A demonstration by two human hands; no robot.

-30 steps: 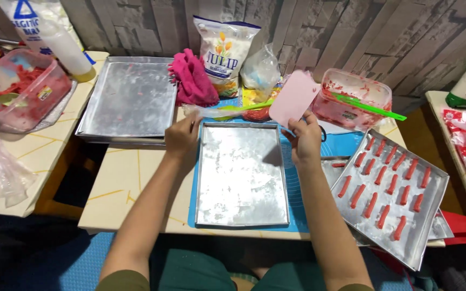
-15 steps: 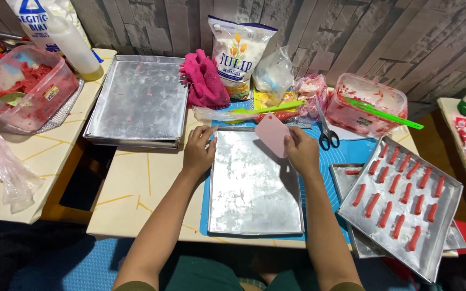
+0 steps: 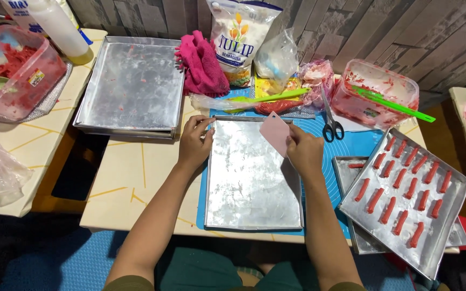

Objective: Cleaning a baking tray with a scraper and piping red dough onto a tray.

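A bare metal baking tray [image 3: 252,178] lies on a blue mat [image 3: 351,145] in front of me. My left hand [image 3: 194,141] grips the tray's far left corner. My right hand [image 3: 304,152] holds a pink flat scraper [image 3: 274,132] over the tray's far right part. To the right, a tilted metal tray [image 3: 449,215] carries several red dough sticks [image 3: 400,186] in rows and rests on another tray.
Scissors [image 3: 331,126] lie right of the scraper. Behind are a green spatula [image 3: 268,98], a flour bag [image 3: 235,40], a pink cloth [image 3: 203,64], a plastic tub with red dough [image 3: 376,94], and stacked trays [image 3: 130,86] at left. A red-dough tub [image 3: 14,73] and bottle [image 3: 57,24] stand far left.
My right hand has brought the pink scraper down from above the tray's far edge to just over the tray. My left hand stays at the corner.
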